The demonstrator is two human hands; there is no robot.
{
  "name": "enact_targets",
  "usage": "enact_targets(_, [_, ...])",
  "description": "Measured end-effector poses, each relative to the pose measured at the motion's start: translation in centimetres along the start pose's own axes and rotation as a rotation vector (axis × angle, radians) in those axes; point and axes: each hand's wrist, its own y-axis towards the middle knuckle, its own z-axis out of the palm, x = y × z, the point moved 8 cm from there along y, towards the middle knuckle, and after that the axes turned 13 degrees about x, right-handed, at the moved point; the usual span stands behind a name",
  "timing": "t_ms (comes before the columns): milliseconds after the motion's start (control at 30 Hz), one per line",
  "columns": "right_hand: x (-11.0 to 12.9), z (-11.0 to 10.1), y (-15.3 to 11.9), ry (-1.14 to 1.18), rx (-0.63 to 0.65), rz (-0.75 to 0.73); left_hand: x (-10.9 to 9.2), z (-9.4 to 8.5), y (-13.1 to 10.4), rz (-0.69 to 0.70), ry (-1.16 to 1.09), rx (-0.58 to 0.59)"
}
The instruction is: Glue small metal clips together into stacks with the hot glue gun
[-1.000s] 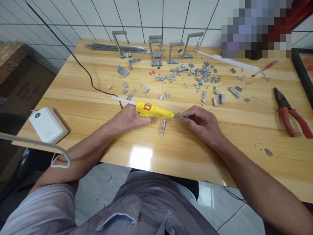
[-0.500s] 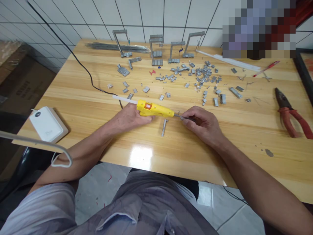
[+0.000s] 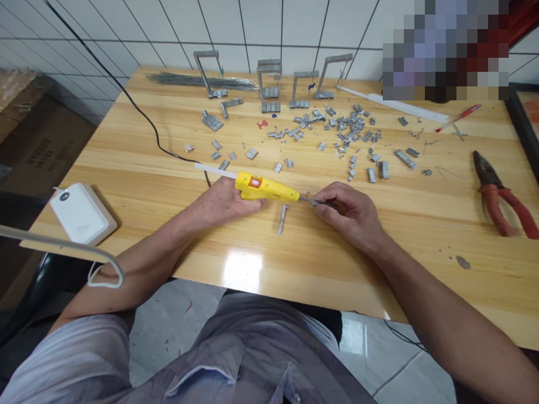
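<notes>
My left hand (image 3: pixel 233 199) is wrapped round the handle of a yellow hot glue gun (image 3: pixel 269 187), whose nozzle points right. A white glue stick (image 3: pixel 214 170) sticks out of its rear end. Pinched between thumb and fingers of my right hand (image 3: pixel 347 213) is a small grey metal strip (image 3: pixel 320 202), partly hidden by the fingers. The nozzle tip is just left of the strip, close to it. On the table below the gun lies a thin grey L-shaped piece (image 3: pixel 283 220).
Grey frames (image 3: pixel 269 87) stand along the back of the wooden table (image 3: pixel 295 264). Many small grey pieces (image 3: pixel 353 126) are scattered before them. Red-handled pliers (image 3: pixel 497 193) and a red pen (image 3: pixel 458 118) lie right; a white power bank (image 3: pixel 84 213) lies left, near a black cable (image 3: pixel 158 134).
The glue gun's tip and the strip in my right hand are slightly farther apart. Otherwise both hands have hardly moved.
</notes>
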Motion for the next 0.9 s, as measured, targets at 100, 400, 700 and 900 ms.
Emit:
enact_targets(100, [-0.1,0.0,0.0,-0.008,-0.006,0.006,-0.2,0.0,-0.1,0.012,-0.018,-0.007])
enact_targets(400, [-0.1,0.1,0.0,0.011,0.006,0.018,1.0,-0.2,0.1,-0.014,-0.004,-0.046])
enact_targets(700, [0.0,0.2,0.0,0.023,0.022,-0.011,0.5,0.1,0.2,0.003,-0.02,-0.004])
enact_targets(900, [-0.1,0.2,0.0,0.026,0.015,-0.001,0.3,0.2,0.2,-0.013,-0.033,0.019])
